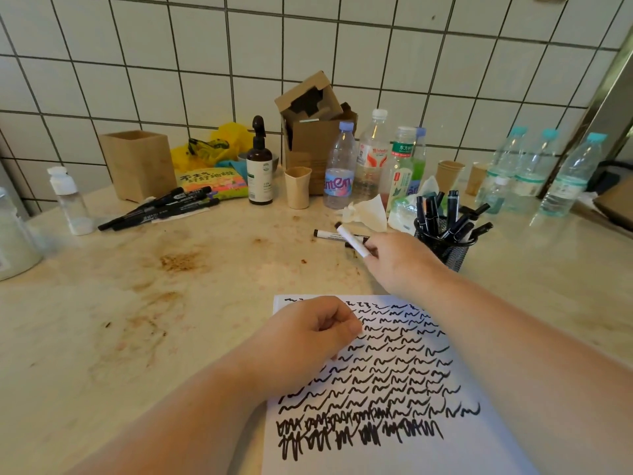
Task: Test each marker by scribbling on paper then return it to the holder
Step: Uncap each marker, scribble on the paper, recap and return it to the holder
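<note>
Water bottle [339, 173] label "mten"; green bottle [402, 166] "东方"

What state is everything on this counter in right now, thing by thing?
Paper: flat, mostly covered in black scribbles.
White marker: held in the right hand, off the paper.
Left hand: fingers curled, resting on the paper.
Mesh holder: upright, full of markers.
Marker on counter: lying flat.
Black markers: lying in a pile.
Cardboard box: open.
</note>
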